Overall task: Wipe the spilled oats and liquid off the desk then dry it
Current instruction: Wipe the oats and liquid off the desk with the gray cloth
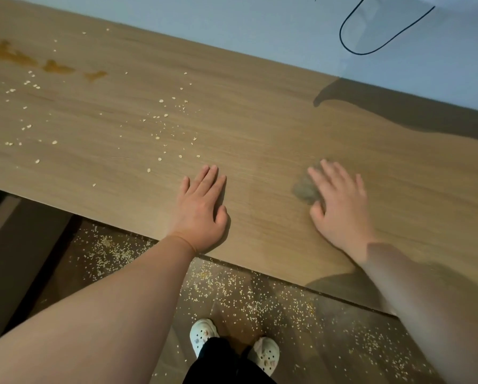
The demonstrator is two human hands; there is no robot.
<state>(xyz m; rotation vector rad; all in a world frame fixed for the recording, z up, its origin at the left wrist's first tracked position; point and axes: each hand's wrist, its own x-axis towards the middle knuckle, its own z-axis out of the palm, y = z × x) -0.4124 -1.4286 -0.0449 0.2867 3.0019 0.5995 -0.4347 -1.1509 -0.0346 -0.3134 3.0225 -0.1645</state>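
Wiping: right hand [340, 202], fingers spread, presses crumpled grey cloth [305, 187]; left hand [202, 209] flat, fingers together. Next: reach pale oat flakes [161, 101] toward wooden desk's [260, 112] left end.

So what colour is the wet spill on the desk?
Orange-brown. The spilled liquid shows best in the head view.

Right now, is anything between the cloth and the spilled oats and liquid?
Only the left hand, flat on the desk between the grey cloth and the nearest oats. Toward the brown liquid, nothing else shows.
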